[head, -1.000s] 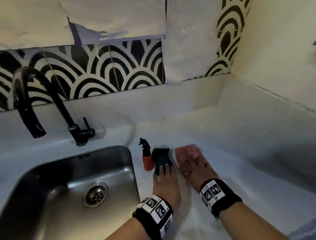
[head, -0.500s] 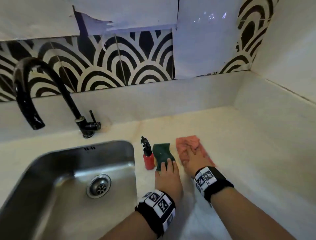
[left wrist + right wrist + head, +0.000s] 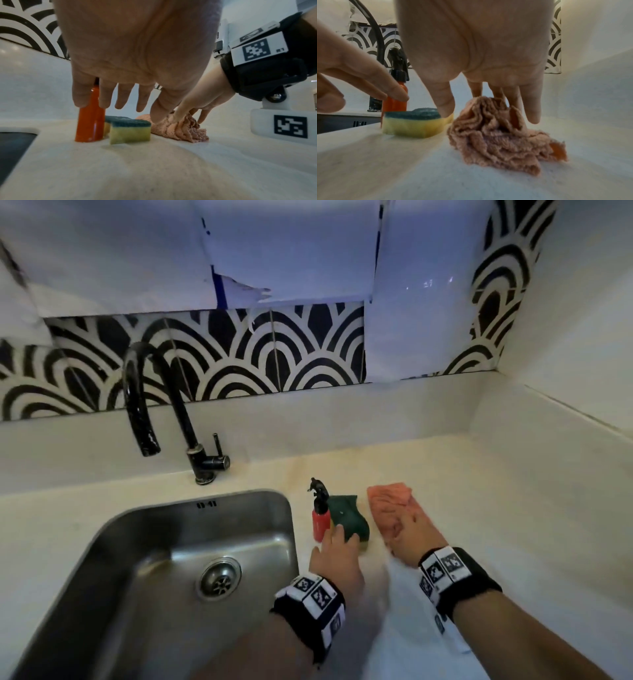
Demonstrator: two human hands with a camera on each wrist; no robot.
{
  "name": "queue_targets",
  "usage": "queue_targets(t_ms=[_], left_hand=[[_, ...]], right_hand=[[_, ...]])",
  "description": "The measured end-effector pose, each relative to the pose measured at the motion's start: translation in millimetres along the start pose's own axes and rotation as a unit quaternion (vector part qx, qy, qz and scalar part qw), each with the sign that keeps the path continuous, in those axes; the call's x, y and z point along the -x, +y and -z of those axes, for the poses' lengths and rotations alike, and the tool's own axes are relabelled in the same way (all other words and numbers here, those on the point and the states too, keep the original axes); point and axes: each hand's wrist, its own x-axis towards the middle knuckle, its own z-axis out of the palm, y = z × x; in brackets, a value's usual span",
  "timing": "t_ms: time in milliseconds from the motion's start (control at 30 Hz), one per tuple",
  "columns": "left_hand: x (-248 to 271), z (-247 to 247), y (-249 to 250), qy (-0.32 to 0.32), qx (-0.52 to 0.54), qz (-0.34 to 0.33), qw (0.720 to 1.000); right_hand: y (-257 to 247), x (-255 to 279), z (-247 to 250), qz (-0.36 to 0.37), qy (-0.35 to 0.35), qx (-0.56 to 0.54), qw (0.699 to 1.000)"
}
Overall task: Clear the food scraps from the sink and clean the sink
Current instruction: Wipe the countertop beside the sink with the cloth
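Observation:
The steel sink lies at the lower left, and no scraps show around its drain. On the counter to its right stand a red spray bottle, a green-topped yellow sponge and a crumpled pink cloth. My left hand hovers with straight fingers just above the sponge, its tips close to the bottle. My right hand rests spread fingertips on the cloth without bunching it.
A black curved faucet with a side lever stands behind the sink. The pale counter runs right to a corner, with a low upstand and patterned tiles behind it.
My left fingers have slid off the top of the sponge toward its near left corner and the bottle. The right hand stays on the cloth. The head view has swung left.

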Motion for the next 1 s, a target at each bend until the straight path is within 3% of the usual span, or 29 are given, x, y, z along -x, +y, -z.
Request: queue_targets(t_ms=[67, 167, 200, 333, 400, 533, 600, 733, 1000], left_hand=[[10, 4, -13, -0.008, 0.000, -0.013, 1.000], [26, 7, -38, 0.008, -0.010, -0.018, 1.000], [32, 8, -47, 0.005, -0.010, -0.016, 1.000], [50, 14, -82, -0.023, 0.002, -0.006, 1.000], [57, 18, -97, -0.019, 0.021, -0.015, 0.999], [55, 24, -123, 0.003, 0.066, -0.039, 0.997], [49, 27, -132, 0.012, 0.084, -0.051, 0.995], [30, 31, -141, 0.025, 0.114, -0.068, 0.991], [-14, 28, -126, 0.034, 0.228, -0.075, 0.970]], right_hand=[[-10, 4, 5, -0.031, -0.019, -0.016, 0.999], [-28, 25, 7, -0.163, -0.043, -0.046, 0.985], [-33, 32, 10, -0.174, -0.038, -0.052, 0.983], [-65, 51, 20, -0.141, -0.006, -0.036, 0.989], [-87, 59, 21, -0.155, -0.009, -0.092, 0.984], [-121, 57, 22, -0.153, 0.053, -0.185, 0.969], [-128, 47, 22, -0.173, 0.081, -0.177, 0.965], [-119, 31, 25, -0.244, 0.061, -0.061, 0.966], [-55, 8, -4, -0.311, -0.044, -0.038, 0.949]])
